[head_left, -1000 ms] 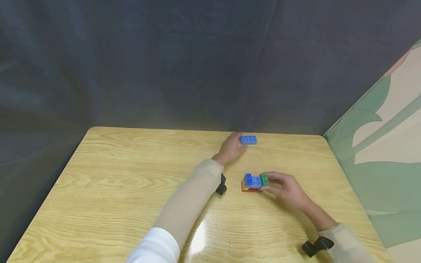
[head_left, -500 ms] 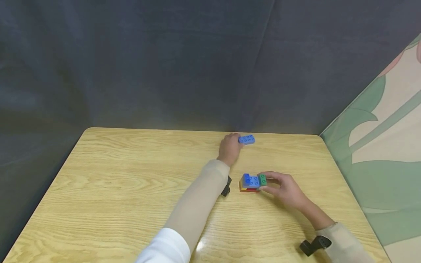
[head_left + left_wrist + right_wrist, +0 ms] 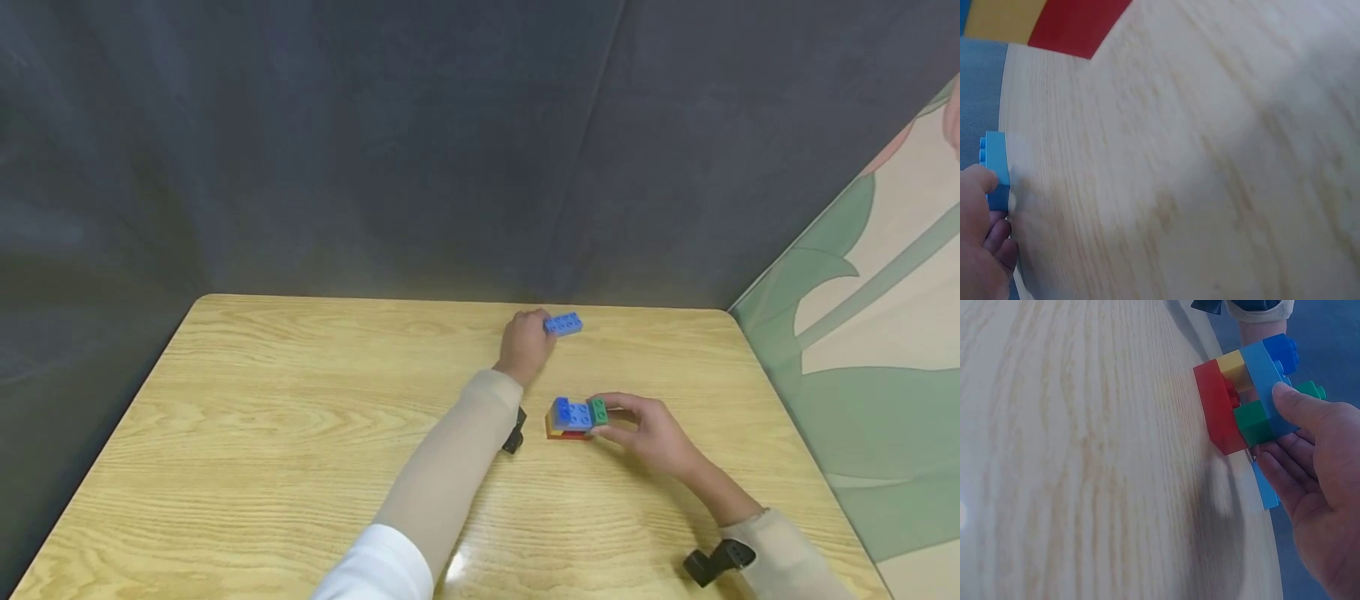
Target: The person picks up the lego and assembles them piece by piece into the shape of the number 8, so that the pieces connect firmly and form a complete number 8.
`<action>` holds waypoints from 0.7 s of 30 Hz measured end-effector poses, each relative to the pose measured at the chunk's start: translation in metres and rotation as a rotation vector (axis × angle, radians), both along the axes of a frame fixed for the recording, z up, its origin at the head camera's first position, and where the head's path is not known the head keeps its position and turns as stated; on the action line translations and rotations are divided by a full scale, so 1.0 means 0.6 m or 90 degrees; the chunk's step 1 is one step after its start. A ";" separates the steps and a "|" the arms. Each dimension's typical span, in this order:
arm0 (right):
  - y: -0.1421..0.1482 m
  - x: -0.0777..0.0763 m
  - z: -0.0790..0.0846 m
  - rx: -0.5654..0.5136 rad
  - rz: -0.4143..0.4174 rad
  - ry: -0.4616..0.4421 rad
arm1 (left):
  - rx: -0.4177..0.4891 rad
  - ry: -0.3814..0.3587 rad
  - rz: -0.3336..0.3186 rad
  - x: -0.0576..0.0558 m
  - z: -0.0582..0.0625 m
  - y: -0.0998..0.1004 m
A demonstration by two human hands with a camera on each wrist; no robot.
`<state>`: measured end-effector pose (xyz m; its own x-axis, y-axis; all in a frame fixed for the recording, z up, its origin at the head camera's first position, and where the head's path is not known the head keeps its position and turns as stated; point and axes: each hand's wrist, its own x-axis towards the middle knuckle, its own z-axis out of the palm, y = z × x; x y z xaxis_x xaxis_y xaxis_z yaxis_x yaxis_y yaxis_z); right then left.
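Note:
Near the far edge of the table, my left hand (image 3: pixel 525 346) pinches a blue brick (image 3: pixel 564 325) by its left end. Thumb and fingers lie on either side of that brick in the left wrist view. My right hand (image 3: pixel 656 433) holds a small stack of toy bricks (image 3: pixel 577 415) from its right side, nearer to me. In the right wrist view, a long red brick (image 3: pixel 1215 406) forms the bottom, with a yellow brick (image 3: pixel 1233 369) and a green brick (image 3: pixel 1254 423) above it. A light blue brick (image 3: pixel 1258 372) spans these, topped by a dark blue brick (image 3: pixel 1283 351) and another green brick (image 3: pixel 1311 389).
The wood-grain table (image 3: pixel 300 433) extends widely to the left of both arms. A dark curtain (image 3: pixel 390 150) hangs behind its far edge. A patterned panel (image 3: pixel 885 400) stands along the right side.
My left hand has closed from spread fingers to a pinch on the blue brick. The brick has turned slightly, its right end tipping away. The right hand keeps hold of the stack.

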<state>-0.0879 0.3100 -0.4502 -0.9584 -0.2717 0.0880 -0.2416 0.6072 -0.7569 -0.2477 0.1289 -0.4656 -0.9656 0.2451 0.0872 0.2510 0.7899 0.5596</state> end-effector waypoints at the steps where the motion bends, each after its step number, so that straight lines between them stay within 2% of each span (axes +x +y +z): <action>1: 0.000 0.000 -0.001 0.000 0.000 0.000 | 0.001 0.000 -0.004 0.000 0.000 -0.001; 12: -0.002 0.000 0.001 0.003 0.002 0.000 | 0.054 -0.025 -0.041 0.002 -0.005 -0.018; 21: 0.000 0.001 0.002 0.006 0.000 -0.002 | 0.073 0.016 -0.091 0.001 -0.006 -0.030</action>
<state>-0.0873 0.3099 -0.4490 -0.9585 -0.2728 0.0832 -0.2401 0.6140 -0.7519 -0.2472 0.1108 -0.4693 -0.9187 0.3668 0.1468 0.3716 0.6762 0.6362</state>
